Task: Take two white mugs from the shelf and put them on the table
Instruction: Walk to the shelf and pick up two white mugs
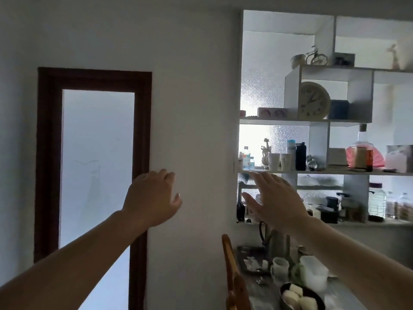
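Observation:
Two white mugs stand side by side on a middle shelf board (335, 172), the left mug (273, 161) touching or nearly touching the right mug (286, 161). My right hand (276, 199) is raised just below and a little left of them, palm forward, fingers spread, holding nothing. My left hand (153, 198) is held up in front of the white wall, well left of the shelf, fingers loosely apart and empty. The table (348, 296) lies at the lower right, below my right forearm.
Beside the mugs stand a dark bottle (300, 156), a white-and-blue bottle (291, 147) and a pink decanter (363, 154). A clock (314, 100) sits one shelf up. The table carries a bowl of white pieces (300, 297), cups and a tray. A wooden chair back (232, 274) stands beside it.

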Demonstrator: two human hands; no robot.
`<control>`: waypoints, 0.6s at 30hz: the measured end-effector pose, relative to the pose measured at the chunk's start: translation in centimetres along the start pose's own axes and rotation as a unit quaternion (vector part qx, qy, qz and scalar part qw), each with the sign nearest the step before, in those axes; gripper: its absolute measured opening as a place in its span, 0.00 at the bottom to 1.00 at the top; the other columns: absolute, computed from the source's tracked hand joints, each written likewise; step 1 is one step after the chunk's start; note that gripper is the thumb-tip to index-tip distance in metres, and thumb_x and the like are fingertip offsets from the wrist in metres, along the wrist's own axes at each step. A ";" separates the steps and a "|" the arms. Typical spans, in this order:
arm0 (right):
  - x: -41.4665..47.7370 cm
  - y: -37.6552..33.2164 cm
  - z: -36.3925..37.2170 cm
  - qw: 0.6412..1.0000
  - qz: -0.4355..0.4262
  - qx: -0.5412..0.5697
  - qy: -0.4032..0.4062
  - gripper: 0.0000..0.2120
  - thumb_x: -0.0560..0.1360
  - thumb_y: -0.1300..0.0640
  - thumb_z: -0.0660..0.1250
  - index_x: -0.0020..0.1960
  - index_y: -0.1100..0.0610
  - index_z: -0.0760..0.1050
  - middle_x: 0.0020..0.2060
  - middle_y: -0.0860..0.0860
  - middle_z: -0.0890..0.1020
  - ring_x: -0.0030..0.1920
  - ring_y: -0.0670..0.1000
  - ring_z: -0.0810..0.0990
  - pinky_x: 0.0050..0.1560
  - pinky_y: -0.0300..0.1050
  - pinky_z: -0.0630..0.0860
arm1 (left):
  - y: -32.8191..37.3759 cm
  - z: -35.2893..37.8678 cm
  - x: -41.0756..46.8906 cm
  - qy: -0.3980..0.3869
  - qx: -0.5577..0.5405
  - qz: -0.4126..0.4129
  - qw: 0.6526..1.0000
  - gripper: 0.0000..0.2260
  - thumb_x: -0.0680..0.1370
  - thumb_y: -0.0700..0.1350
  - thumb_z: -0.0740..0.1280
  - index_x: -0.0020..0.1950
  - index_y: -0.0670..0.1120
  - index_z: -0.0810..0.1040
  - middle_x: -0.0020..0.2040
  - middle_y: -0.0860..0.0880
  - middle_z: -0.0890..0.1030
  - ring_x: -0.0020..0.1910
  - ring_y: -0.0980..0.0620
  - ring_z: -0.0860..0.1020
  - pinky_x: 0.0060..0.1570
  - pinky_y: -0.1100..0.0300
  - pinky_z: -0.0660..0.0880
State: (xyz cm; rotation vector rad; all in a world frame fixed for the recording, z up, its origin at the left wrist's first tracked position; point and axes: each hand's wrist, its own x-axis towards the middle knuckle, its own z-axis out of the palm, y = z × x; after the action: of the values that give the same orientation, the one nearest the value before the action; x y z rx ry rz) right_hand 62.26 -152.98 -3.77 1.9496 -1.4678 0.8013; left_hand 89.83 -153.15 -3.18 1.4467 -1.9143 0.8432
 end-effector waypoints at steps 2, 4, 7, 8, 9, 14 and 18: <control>2.2 -0.7 2.3 1.000 0.018 -0.006 -0.003 0.28 0.75 0.40 0.55 0.71 0.53 0.60 0.68 0.50 0.70 0.68 0.51 0.67 0.69 0.48 0.61 | -2.2 2.8 2.1 0.002 -0.021 0.022 1.000 0.21 0.72 0.56 0.60 0.60 0.47 0.73 0.55 0.49 0.79 0.52 0.48 0.78 0.51 0.53 0.74; 4.7 -1.6 4.5 0.999 0.035 -0.007 -0.011 0.28 0.76 0.40 0.55 0.71 0.53 0.59 0.69 0.49 0.70 0.69 0.51 0.66 0.70 0.48 0.59 | -4.6 5.4 4.3 0.001 -0.029 0.045 0.999 0.21 0.72 0.56 0.60 0.62 0.47 0.72 0.56 0.49 0.79 0.53 0.48 0.77 0.52 0.53 0.74; 8.1 -2.6 7.8 0.998 0.056 -0.017 -0.015 0.28 0.76 0.40 0.55 0.70 0.53 0.60 0.68 0.50 0.70 0.68 0.51 0.66 0.70 0.48 0.59 | -7.8 8.7 7.6 0.003 -0.034 0.057 0.998 0.20 0.72 0.55 0.60 0.60 0.47 0.72 0.56 0.48 0.78 0.52 0.47 0.77 0.51 0.53 0.73; 9.1 -2.9 8.8 0.998 0.063 -0.022 -0.014 0.28 0.76 0.40 0.55 0.70 0.53 0.60 0.69 0.50 0.70 0.68 0.51 0.66 0.70 0.48 0.59 | -8.7 9.9 8.7 0.003 -0.036 0.059 0.998 0.20 0.72 0.55 0.60 0.60 0.46 0.72 0.56 0.48 0.78 0.53 0.47 0.77 0.52 0.52 0.72; 10.0 -3.0 9.7 0.997 0.069 -0.024 -0.014 0.27 0.76 0.40 0.55 0.70 0.53 0.60 0.69 0.50 0.70 0.69 0.51 0.66 0.69 0.48 0.60 | -9.4 11.1 9.7 0.002 -0.040 0.060 0.997 0.19 0.72 0.54 0.60 0.60 0.46 0.72 0.56 0.47 0.78 0.53 0.46 0.76 0.53 0.52 0.72; 13.4 -2.5 14.0 0.996 0.079 -0.039 -0.020 0.26 0.76 0.42 0.57 0.70 0.52 0.60 0.68 0.50 0.71 0.67 0.52 0.68 0.67 0.50 0.63 | -11.2 17.4 13.8 -0.020 -0.076 0.057 0.995 0.20 0.74 0.53 0.59 0.61 0.45 0.70 0.60 0.46 0.76 0.57 0.45 0.74 0.57 0.50 0.71; 15.7 -0.3 17.5 0.993 0.092 -0.068 -0.021 0.26 0.76 0.41 0.57 0.70 0.53 0.60 0.68 0.51 0.71 0.67 0.53 0.68 0.67 0.50 0.64 | -10.8 22.9 17.1 -0.034 -0.091 0.074 0.993 0.19 0.73 0.53 0.59 0.61 0.45 0.70 0.60 0.46 0.76 0.58 0.45 0.74 0.57 0.50 0.71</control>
State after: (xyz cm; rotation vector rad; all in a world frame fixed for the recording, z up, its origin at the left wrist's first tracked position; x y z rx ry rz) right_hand 68.20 -175.71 -3.66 1.7591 -1.7003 0.7201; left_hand 94.46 -183.34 -2.88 1.2525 -2.1106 0.6705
